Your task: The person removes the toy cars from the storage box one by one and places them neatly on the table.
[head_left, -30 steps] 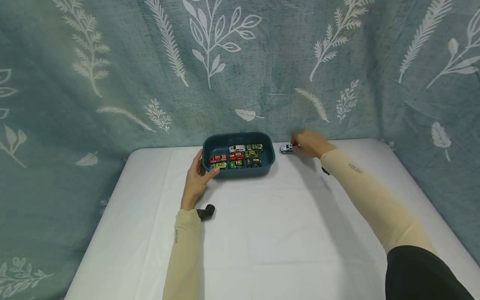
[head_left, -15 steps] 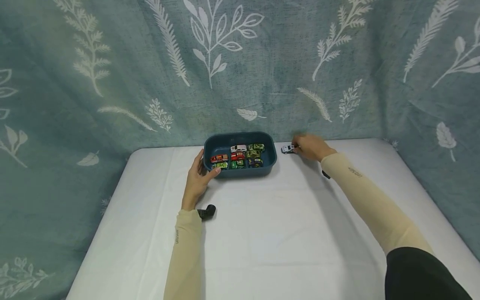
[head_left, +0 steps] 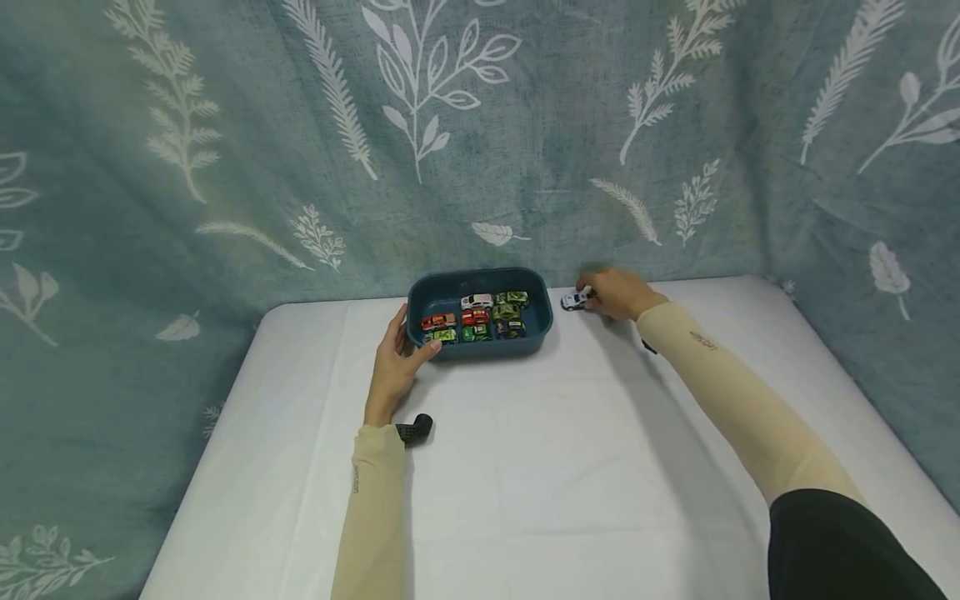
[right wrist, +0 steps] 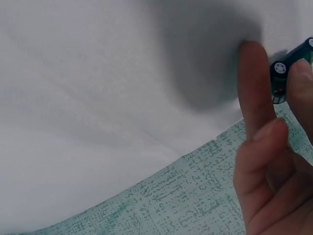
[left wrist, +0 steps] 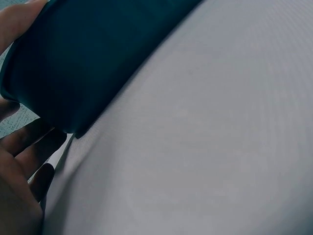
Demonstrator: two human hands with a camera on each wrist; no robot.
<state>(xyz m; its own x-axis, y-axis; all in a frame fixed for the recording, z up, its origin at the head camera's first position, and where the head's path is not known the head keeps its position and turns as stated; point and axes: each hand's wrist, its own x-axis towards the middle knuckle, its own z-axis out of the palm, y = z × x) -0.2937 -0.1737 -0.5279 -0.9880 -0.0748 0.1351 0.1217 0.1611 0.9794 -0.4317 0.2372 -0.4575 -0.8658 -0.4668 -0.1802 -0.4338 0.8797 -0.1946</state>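
Note:
My left hand grips the left end of a dark teal tray, its thumb over the front rim and its fingers at the end wall. In the left wrist view the spread fingers lie along the tray's wall. Right of the tray, my right hand pinches a small toy car on the table. The car looks whitish from above. In the right wrist view the toy car shows a dark side with pale wheels between index finger and thumb.
Several toy cars stand in the tray, among them a white car, a red car and an orange car. A white cloth covers the table. A patterned green curtain hangs right behind its back edge.
The right hand stays by the toy car, which has turned or shifted slightly at its fingertips. The left hand and tray keep their places; the view itself drifts a little.

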